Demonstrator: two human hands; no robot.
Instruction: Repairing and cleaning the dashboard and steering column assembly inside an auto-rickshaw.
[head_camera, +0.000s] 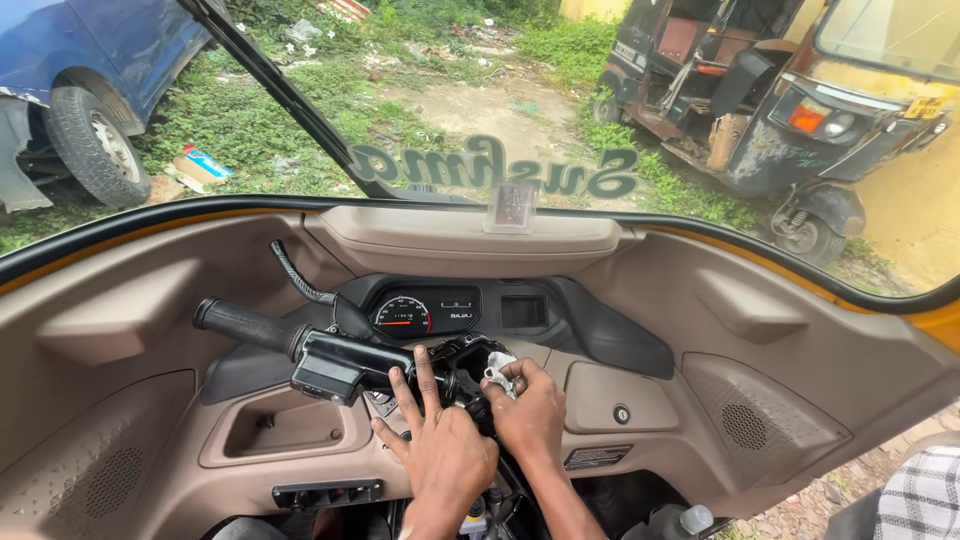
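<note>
I am inside a three-wheeler cab facing the black handlebar (262, 333) and its centre column. My left hand (437, 445) lies flat against the black column just below the bar, fingers spread and pointing up. My right hand (527, 405) is closed around a small white crumpled cloth (497, 369) pressed against the black housing at the bar's middle. The round speedometer (403, 316) sits just above both hands.
The beige dashboard (760, 400) has a recessed tray (285, 430) at left, a switch row (325, 493) below it, and a speaker grille (744, 425) at right. Through the windscreen are a blue car (80, 80), a yellow three-wheeler (830, 110) and grass. A checked cloth (925, 495) shows bottom right.
</note>
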